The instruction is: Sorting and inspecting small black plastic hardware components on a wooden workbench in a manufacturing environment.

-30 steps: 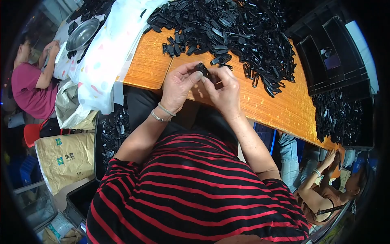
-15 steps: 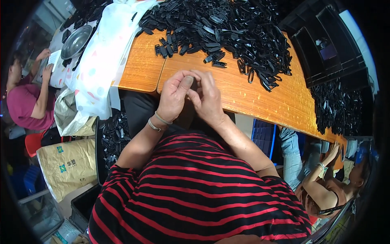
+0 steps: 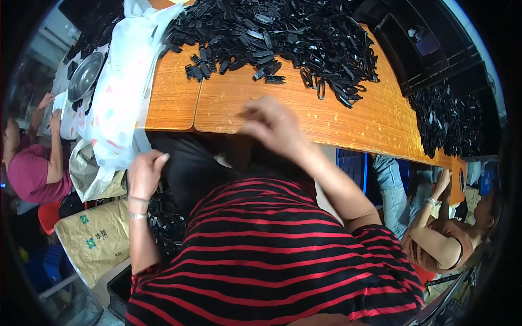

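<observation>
Your left hand (image 3: 145, 175) was down at the left-centre of the frame, off the table's edge, with its fingers curled shut just above a dark bin of black plastic parts (image 3: 166, 223) that sat beside your left thigh. Whether anything was pinched inside those curled fingers, you could not tell from this view. A thin bracelet (image 3: 136, 215) showed on that wrist.

Your right hand (image 3: 274, 126) was at the middle of the frame, over the near edge of the wooden table (image 3: 348, 122), blurred by motion. Its fingers looked loosely bent and spread, and no part could be made out in them; the blur left the grip uncertain.

The large heap of black plastic parts (image 3: 277, 32) lay across the upper middle of the frame on the table, well apart from both hands, with a few stray pieces (image 3: 321, 87) lying nearer to you. A second, smaller pile of black parts (image 3: 446, 122) lay at the right of the frame.

At the upper left, a white spotted cloth (image 3: 122, 92) hung over the table's end, with a metal bowl (image 3: 84, 76) beside it. Below it, at the lower left, stood a tan paper sack (image 3: 95, 242). Another person in a pink top (image 3: 30, 174) sat at the far left, and one more person (image 3: 440, 239) at the lower right.
</observation>
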The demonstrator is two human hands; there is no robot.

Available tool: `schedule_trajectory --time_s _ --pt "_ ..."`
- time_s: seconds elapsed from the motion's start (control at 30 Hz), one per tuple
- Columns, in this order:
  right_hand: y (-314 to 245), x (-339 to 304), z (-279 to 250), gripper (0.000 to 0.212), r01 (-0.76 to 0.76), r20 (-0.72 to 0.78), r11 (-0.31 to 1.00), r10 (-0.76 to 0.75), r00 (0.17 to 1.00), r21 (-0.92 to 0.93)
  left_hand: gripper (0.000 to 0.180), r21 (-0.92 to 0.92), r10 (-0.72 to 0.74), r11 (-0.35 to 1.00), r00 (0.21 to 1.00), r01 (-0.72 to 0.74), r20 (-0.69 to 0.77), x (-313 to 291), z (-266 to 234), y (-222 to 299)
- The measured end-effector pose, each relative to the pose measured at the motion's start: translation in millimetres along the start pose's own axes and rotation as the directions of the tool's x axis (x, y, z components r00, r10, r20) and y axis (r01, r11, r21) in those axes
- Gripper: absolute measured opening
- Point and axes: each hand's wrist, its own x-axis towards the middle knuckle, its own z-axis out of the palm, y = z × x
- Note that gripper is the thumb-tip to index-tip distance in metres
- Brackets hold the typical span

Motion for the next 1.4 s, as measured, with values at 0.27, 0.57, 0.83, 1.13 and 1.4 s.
schedule_trajectory --time_s 0.27,0.57,0.83,1.13,1.4 --pt "58 8 -80 0.024 -0.344 -0.302 0.723 0.194 0.933 -0.599 0.017 -0.201 0.478 0.747 0.723 -0.633 -0.499 56 20 118" --pt "49 14 -62 0.02 -0.246 -0.112 0.783 0.223 0.968 -0.571 0.025 0.066 0.68 0.629 0.507 -0.774 -0.53 143 66 195" --pt "50 5 -66 0.019 -0.139 0.023 0.944 0.152 0.988 -0.298 0.016 0.026 0.692 0.595 0.496 -0.803 -0.525 137 65 160" --pt "43 27 -58 0.018 -0.129 -0.144 0.867 0.067 0.987 -0.482 0.015 -0.067 0.641 0.595 0.524 -0.801 -0.561 111 67 180" --pt "56 36 -55 0.017 -0.099 -0.012 0.825 0.111 0.994 -0.557 0.019 -0.057 0.664 0.676 0.641 -0.734 -0.384 113 66 179"
